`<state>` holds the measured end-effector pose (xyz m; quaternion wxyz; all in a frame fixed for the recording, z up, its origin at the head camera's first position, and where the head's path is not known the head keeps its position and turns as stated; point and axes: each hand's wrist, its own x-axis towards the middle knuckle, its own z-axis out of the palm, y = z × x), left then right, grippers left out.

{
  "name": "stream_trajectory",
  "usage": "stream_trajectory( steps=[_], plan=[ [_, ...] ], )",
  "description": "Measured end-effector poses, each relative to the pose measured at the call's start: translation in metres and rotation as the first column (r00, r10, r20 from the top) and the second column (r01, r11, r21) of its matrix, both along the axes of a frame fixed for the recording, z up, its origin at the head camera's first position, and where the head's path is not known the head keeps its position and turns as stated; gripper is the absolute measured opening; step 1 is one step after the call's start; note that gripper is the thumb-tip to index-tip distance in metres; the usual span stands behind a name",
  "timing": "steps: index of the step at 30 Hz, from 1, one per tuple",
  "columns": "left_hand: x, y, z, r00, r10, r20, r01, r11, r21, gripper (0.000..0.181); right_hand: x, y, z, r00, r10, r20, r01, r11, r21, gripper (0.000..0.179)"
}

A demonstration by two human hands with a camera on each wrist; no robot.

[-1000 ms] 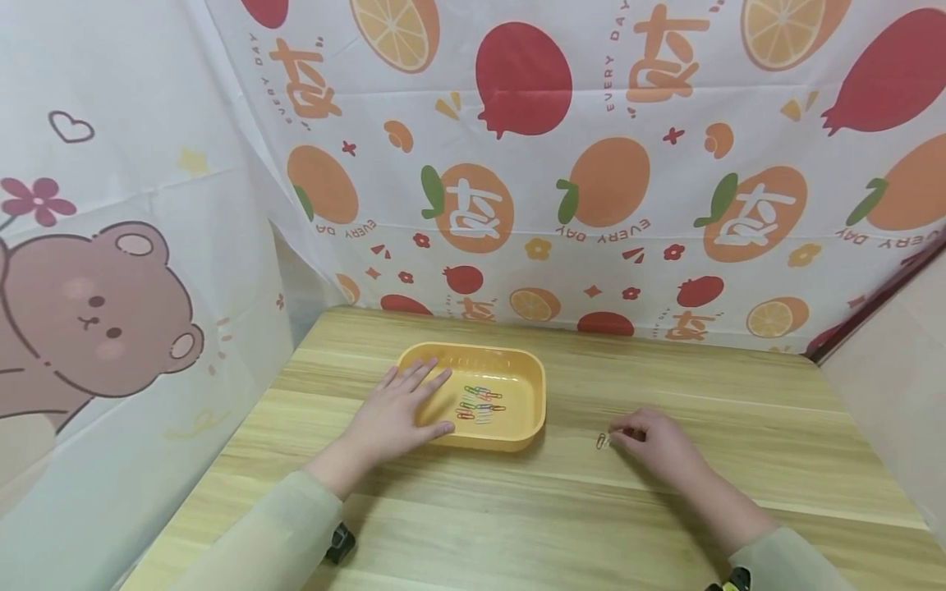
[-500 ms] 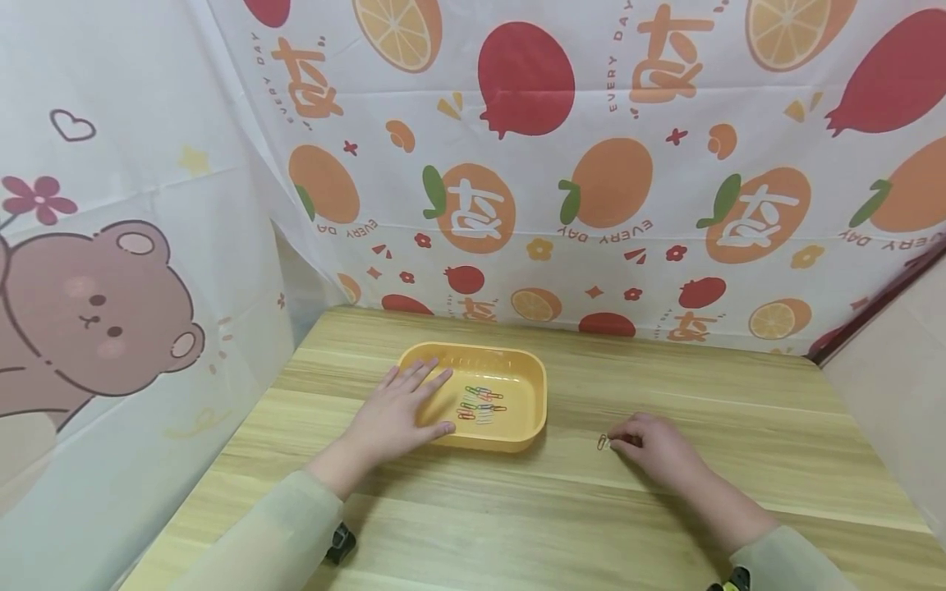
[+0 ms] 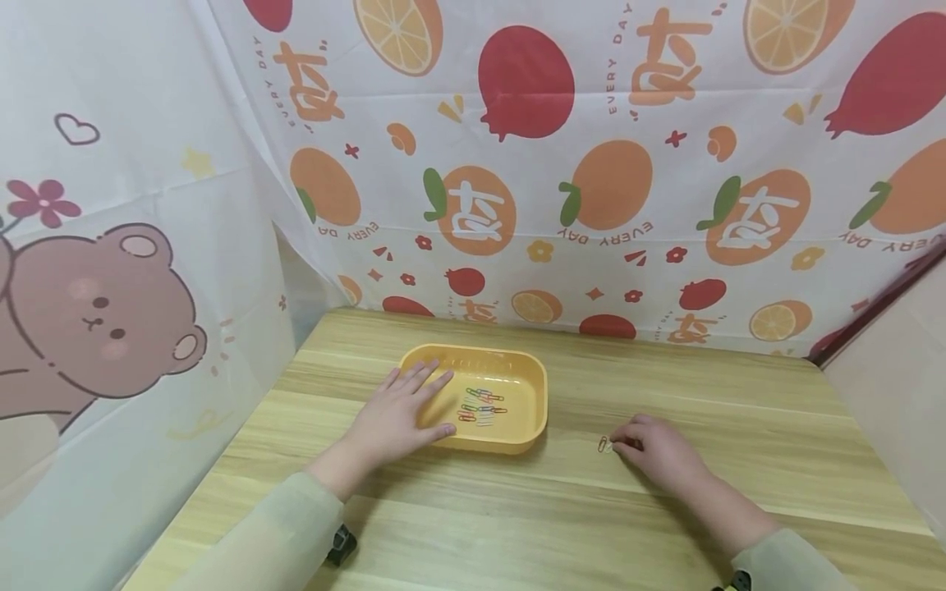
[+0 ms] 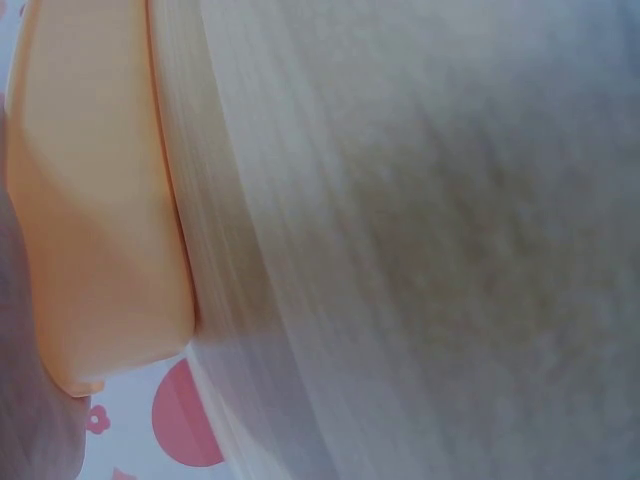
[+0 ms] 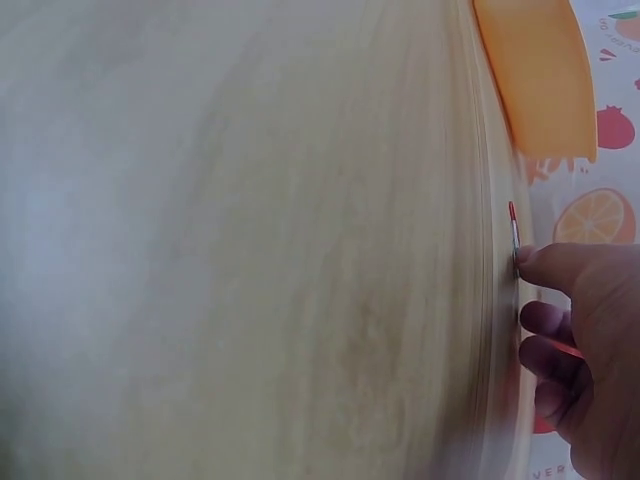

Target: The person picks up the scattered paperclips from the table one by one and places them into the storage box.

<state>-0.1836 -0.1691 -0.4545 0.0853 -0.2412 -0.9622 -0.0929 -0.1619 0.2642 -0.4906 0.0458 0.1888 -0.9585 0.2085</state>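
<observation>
A yellow plastic tray [image 3: 522,387] stands on the table, with several coloured and white paper clips [image 3: 484,408] lying inside it. My left hand [image 3: 395,414] rests spread over the tray's left side, thumb on the front rim and fingers reaching inside. To the right of the tray, a red paper clip [image 3: 602,444] and a white paper clip [image 3: 609,447] lie side by side on the wood. Thumb and forefinger of my right hand [image 3: 661,451] pinch at the white clip's right end; the other fingers are curled. The right wrist view shows the red clip [image 5: 513,212] beyond the fingertip.
The wooden table [image 3: 473,513] extends around the tray and both hands. Behind it hangs a fruit-print cloth [image 3: 539,197], and a bear-print cloth [image 3: 103,320] hangs on the left. A pale panel [image 3: 894,394] borders the right side.
The right fingertips have shifted very slightly at the white paper clip. The left hand and the tray stay in place; the head view has moved slightly.
</observation>
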Motion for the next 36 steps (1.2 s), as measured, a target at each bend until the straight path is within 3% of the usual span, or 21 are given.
stream_trajectory(
  steps=[36],
  plan=[
    [0.0004,0.0004,0.0007,1.000,-0.003,-0.008,0.003,1.000,0.014,0.083,-0.0034,0.0031,0.0021,0.998,0.051,-0.031,-0.050,0.998,0.026,0.008]
  ],
)
